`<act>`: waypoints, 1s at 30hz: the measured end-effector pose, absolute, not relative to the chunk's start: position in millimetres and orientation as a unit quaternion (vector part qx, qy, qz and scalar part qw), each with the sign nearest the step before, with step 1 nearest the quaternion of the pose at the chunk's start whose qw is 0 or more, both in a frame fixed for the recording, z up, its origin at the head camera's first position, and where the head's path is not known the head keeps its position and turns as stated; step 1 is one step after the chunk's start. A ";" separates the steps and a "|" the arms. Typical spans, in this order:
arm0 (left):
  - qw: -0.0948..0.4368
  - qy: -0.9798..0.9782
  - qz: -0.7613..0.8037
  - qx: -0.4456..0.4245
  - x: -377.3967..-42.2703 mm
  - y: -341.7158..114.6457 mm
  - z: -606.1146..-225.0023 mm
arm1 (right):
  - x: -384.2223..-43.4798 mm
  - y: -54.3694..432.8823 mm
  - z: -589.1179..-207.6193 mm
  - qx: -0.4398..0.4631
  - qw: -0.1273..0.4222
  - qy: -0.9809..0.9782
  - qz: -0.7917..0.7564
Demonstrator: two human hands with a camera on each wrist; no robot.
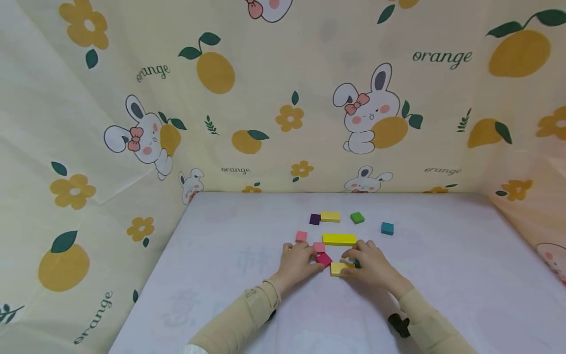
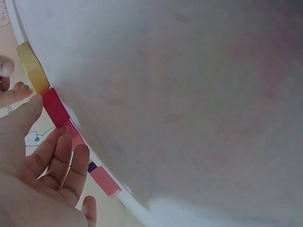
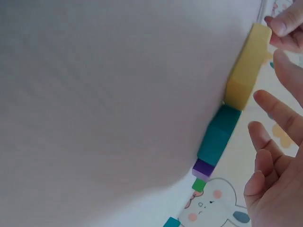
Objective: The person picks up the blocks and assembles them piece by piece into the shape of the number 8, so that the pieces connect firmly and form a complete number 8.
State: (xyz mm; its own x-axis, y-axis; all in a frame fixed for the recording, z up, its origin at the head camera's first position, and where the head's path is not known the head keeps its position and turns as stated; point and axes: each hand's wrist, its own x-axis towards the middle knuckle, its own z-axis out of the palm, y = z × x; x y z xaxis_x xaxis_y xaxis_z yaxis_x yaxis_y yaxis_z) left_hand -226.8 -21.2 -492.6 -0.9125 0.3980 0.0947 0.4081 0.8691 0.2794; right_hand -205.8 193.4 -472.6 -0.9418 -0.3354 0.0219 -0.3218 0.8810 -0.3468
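My left hand [image 1: 299, 263] pinches a magenta-red block [image 1: 324, 260] between thumb and forefinger on the white tabletop. The same red block [image 2: 56, 108] touches or nearly touches the end of a yellow block [image 2: 33, 67] in the left wrist view. My right hand [image 1: 370, 263] is spread around the right part of that yellow block [image 1: 338, 269]. Its fingers [image 3: 277, 116] look loosely bent, with a narrow gap between the thumb and the yellow block [image 3: 248, 66]. A teal block [image 3: 219, 135] stands beside the yellow one, mostly hidden by the right hand in the head view.
Behind the hands lie a long yellow block [image 1: 339, 239], two pink blocks [image 1: 301, 236], a dark purple block [image 1: 315, 219], a shorter yellow block [image 1: 330, 217], a green block [image 1: 357, 218] and a blue block [image 1: 387, 228]. A patterned cloth [image 1: 265, 113] rises at the table's back edge.
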 end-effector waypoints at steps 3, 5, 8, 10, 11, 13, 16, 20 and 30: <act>0.019 -0.967 -0.145 -0.210 -226.5 -19.4 -492.9 | -209.0 197.7 -468.8 -0.165 0.018 0.970 -0.177; 0.021 -0.967 -0.141 -0.212 -226.4 -18.7 -493.3 | -212.0 201.0 -465.8 -0.162 0.008 0.971 -0.174; 0.029 -0.967 -0.137 -0.213 -226.4 -18.8 -494.7 | -219.2 206.0 -461.6 -0.164 -0.008 0.972 -0.171; 0.034 -0.967 -0.134 -0.213 -226.7 -19.3 -495.8 | -225.2 209.3 -459.1 -0.162 -0.017 0.972 -0.168; 0.037 -0.967 -0.132 -0.213 -226.9 -19.6 -496.4 | -228.6 210.9 -458.1 -0.160 -0.019 0.973 -0.168; 0.042 -0.967 -0.130 -0.213 -227.1 -20.1 -497.3 | -235.6 214.2 -456.1 -0.153 -0.020 0.973 -0.173; 0.044 -0.967 -0.130 -0.213 -227.3 -20.7 -497.9 | -245.2 218.8 -454.2 -0.139 -0.017 0.972 -0.187; 0.038 -0.968 -0.129 -0.213 -227.2 -21.5 -497.8 | -258.8 223.9 -455.5 -0.114 -0.003 0.973 -0.202; 0.031 -0.968 -0.123 -0.214 -228.6 -21.7 -497.9 | -294.9 226.7 -458.6 -0.083 -0.005 0.974 -0.210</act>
State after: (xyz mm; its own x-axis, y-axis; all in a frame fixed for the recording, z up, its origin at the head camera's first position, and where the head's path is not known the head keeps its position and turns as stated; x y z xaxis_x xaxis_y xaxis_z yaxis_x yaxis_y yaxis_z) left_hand -228.6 -21.7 -497.9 -0.9061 0.4076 0.1129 0.4229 0.8778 0.2251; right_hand -294.9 226.7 -458.6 -0.9861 -0.1603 0.0437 -0.1641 0.8980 -0.4082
